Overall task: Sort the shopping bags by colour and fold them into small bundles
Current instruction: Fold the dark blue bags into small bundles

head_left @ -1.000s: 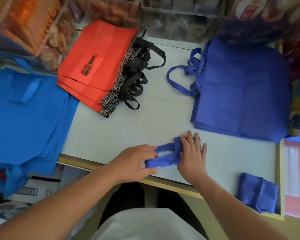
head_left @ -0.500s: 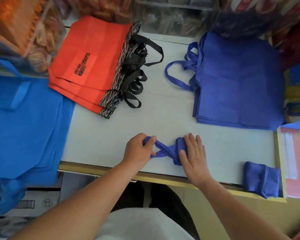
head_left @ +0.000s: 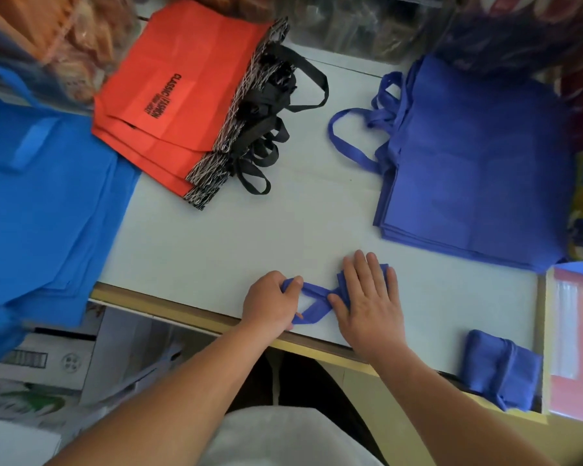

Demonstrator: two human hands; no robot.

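Left fingers (head_left: 276,280) pinch the purple handles (head_left: 312,290). Just beside them, right fingers (head_left: 360,270), straight and slightly spread, press the folded bag (head_left: 343,280) flat on the surface (head_left: 233,247). Tugging the handles too hard, or easing the press, could spring the folds open. The bag is mostly hidden beneath the right fingers and palm.

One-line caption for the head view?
Right hand presses a folded purple bag on the table while left hand grips its crossed handles.
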